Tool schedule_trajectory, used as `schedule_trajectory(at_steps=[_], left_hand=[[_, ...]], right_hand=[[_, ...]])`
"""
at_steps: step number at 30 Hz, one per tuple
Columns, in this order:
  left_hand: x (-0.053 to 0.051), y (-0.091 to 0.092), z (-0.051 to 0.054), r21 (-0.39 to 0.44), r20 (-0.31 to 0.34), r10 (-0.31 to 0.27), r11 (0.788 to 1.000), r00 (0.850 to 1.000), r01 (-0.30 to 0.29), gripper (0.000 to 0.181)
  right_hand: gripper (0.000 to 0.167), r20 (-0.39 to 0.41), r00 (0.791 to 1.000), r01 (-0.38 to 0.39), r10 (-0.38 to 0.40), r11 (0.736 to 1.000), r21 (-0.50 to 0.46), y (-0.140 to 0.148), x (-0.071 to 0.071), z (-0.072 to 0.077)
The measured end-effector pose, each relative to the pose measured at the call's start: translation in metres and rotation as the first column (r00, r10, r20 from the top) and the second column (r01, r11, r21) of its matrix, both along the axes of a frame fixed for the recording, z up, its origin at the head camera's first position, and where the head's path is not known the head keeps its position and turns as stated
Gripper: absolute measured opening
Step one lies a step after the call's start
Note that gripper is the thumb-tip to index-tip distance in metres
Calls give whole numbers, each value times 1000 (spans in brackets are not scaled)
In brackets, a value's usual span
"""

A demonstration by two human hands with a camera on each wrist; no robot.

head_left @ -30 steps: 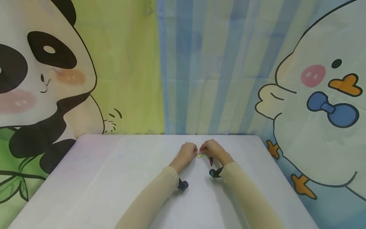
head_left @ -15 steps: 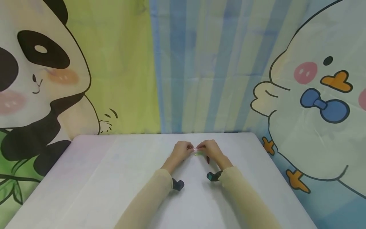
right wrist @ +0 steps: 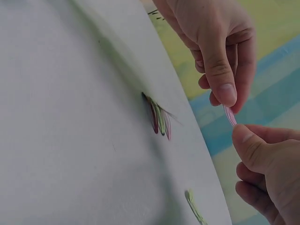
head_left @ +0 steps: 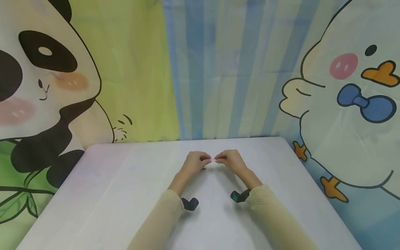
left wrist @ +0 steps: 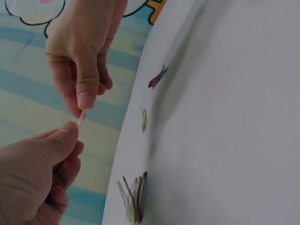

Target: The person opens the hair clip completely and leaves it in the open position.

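Note:
Between both hands, above the far part of the white table, is a thin pink hair clip with lengthwise lines. My left hand pinches one end between thumb and forefinger. The other end is pinched by my right hand in the same way, and the fingertips cover both ends. Below the left hand lies a small heap of mixed hair clips in dark red, green and pink. Some green hair clips lie apart from it, and dark red hair clips rest farther toward the right hand's side.
A white table reaches back to a printed cloth backdrop with a panda and a white duck. Dark wrist cameras stick out from the left cuff and the right cuff.
Both hands have risen off the tabletop with the pink hair clip and stand slightly farther apart at the wrists. The head view has shifted a little. Part of the heap now shows beside the left hand.

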State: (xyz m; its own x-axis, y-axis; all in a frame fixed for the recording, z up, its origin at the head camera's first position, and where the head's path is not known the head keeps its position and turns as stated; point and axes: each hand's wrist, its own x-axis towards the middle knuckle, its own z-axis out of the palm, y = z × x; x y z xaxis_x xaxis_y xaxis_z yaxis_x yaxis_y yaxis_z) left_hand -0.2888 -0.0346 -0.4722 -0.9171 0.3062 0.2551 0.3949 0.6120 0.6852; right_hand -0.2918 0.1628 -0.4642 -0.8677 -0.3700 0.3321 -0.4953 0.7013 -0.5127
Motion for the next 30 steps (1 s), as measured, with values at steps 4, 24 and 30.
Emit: schedule_trajectory(at_steps=[4,24,30], left_hand=[[9,-12,-9,64,24,-6,998,1000,4,12],[32,-36,-27,104,-12,40,994,999,-39,19],[45,-42,-49,112,-14,58,992,998,-56,17]], right_hand=[[11,64,998,29,-27,999,-25,-10,10,-1],[16,272,956,160,-111,973,-165,-41,27,-20],[12,324,936,207,-136,958,-197,-48,40,-41]])
